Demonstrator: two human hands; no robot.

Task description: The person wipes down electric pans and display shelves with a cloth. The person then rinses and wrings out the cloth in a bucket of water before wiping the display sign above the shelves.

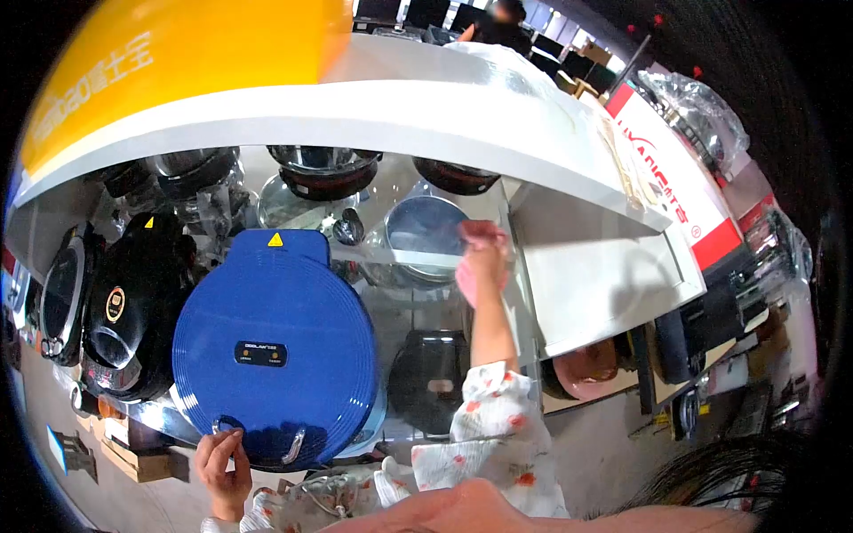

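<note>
A round blue electric baking pan (pixel 275 320) with a small black control panel stands on the glass shelf in front of me. The fingers of my left hand (pixel 224 471) are curled at the left metal handle on its near edge. My right hand (pixel 485 258) reaches forward over the glass shelf (pixel 364 306), closed on a pink cloth (pixel 468 280). That cloth is bunched under and around the fingers. Just left of the right hand, a round glass lid (pixel 426 226) shows by the shelf's edge. A dark square appliance (pixel 428 382) is visible below the glass.
Black electric baking pans (pixel 138 306) stand at the left. Dark pots (pixel 324 169) sit at the back beneath the white counter ledge (pixel 400 111). A white panel (pixel 604 266) borders the right side. A red-and-white box (pixel 675 178) lies beyond it. A person (pixel 502 27) is in the background.
</note>
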